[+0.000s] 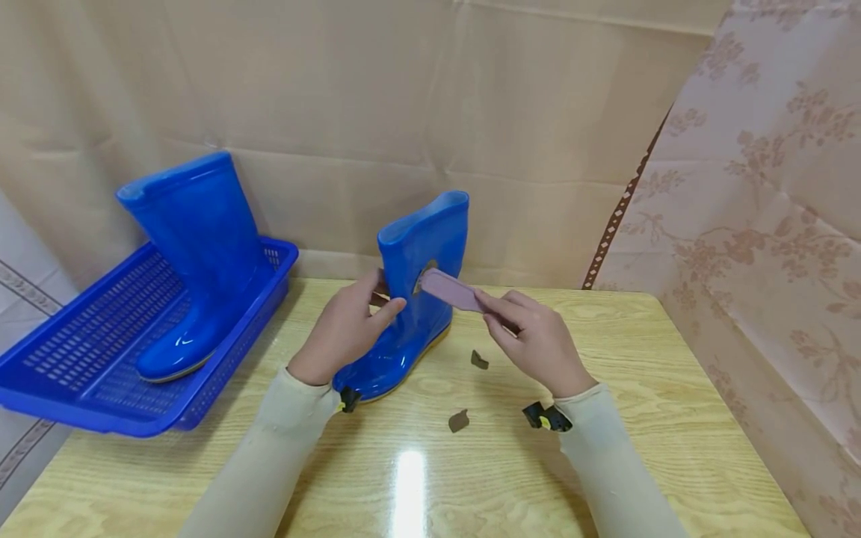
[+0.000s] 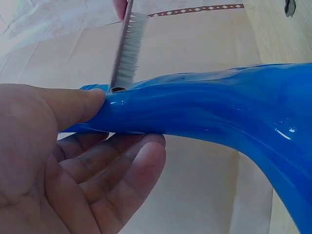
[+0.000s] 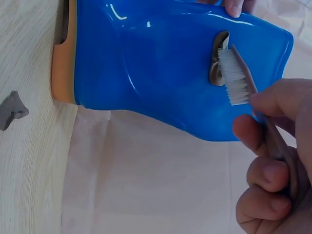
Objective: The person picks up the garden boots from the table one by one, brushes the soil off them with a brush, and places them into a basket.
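A blue rubber boot [image 1: 430,235] stands upright on the table, toe toward me. My left hand [image 1: 343,325] holds its shaft from the left, the thumb on one face and the fingers behind, as the left wrist view shows. My right hand [image 1: 534,340] grips the handle of a pinkish scrub brush [image 1: 452,290]. White bristles [image 3: 234,80] meet a brown, shiny-edged patch [image 3: 214,73] on the side of the shaft. In the head view the brush head covers part of that patch.
To the left, a blue plastic basket [image 1: 235,366] holds a second blue rubber boot [image 1: 202,239]. Two small brown flakes [image 1: 459,421] lie on the wooden table [image 1: 646,448] between my forearms. A beige cloth [image 1: 538,149] hangs behind, and a floral cloth [image 1: 773,246] borders the right.
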The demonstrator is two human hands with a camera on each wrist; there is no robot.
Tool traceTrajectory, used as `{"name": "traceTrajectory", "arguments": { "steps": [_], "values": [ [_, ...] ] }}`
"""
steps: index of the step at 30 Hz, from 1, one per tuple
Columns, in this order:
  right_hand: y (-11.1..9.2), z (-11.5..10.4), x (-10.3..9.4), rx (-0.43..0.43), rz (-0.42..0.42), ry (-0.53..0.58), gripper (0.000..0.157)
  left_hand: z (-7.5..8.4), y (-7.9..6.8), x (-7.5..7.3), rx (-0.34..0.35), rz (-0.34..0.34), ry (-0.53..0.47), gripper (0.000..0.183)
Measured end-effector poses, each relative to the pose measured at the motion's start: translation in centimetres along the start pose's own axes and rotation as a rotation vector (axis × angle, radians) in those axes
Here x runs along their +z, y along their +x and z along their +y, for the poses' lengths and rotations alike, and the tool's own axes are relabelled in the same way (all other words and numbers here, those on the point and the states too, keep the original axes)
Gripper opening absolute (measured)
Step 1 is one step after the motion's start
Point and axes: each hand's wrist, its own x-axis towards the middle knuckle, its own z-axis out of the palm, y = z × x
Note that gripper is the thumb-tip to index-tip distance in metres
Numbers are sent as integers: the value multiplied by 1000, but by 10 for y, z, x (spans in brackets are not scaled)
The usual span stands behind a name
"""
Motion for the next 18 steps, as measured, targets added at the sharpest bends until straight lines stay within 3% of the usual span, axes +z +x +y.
{"name": "traceTrajectory", "arguments": {
  "steps": [6, 11, 18],
  "values": [
    [1, -3, 0, -25, 53, 37, 38, -1, 0, 0, 24, 0, 12, 41],
    [2, -5, 4, -56, 23, 64, 38, -1, -1, 1, 30, -10, 22, 42],
    [1, -4, 2, 17, -14, -3, 37, -1, 1, 0, 23, 4, 11, 41]
  ]
}}
